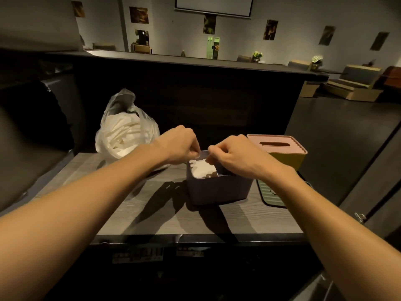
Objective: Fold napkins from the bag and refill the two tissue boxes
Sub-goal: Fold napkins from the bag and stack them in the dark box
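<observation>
Both hands (180,144) (231,154) grip pinched on napkins (202,168) in purple box (217,190); bag (125,129) left, yellow box (286,154) right.

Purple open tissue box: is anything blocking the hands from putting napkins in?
Nothing visible does. The purple open tissue box has no lid on; both the left hand and right hand are over its opening, at the white napkins inside.
</observation>
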The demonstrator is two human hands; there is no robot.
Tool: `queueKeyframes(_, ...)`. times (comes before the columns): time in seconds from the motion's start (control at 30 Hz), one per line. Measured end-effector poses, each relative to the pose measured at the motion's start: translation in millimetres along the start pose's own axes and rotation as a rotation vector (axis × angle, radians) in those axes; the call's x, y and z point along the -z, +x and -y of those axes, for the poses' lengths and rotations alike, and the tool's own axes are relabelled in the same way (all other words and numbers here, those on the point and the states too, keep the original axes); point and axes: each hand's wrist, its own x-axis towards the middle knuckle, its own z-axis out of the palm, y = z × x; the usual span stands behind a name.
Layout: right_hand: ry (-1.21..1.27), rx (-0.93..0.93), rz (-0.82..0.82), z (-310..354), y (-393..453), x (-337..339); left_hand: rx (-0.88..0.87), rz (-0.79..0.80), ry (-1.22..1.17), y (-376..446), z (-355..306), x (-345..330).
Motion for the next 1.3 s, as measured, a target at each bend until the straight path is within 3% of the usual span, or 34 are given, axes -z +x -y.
queueKeyframes(0.23, 0.009, 0.07, -0.029, 36, 29, 3, 0.035, -0.117, -0.041, -15, 41, 40)
queueKeyframes(0.47, 0.103, 0.257, -0.037, 86, 72, -25, 0.111, -0.197, -0.068, -40, 100, 67)
queueKeyframes(0.7, 0.166, 0.39, -0.183, 135, 118, -57, 0.08, -0.367, -0.064, -47, 150, 67)
queueKeyframes(0.83, 0.13, 0.446, -0.113, 146, 133, -67, 0.121, -0.25, 0.029, -45, 169, 65)
queueKeyframes(1.0, -0.34, 0.279, -0.035, 140, 147, -67, 0.282, 0.03, 0.272, -46, 187, 58)
queueKeyframes(1.13, -0.39, 0.241, 0.044, 138, 153, -69, 0.343, 0.064, 0.079, -46, 193, 45)
queueKeyframes(1.3, -0.283, 0.309, 0.002, 148, 163, -71, 0.334, 0.029, -0.065, -47, 196, 47)
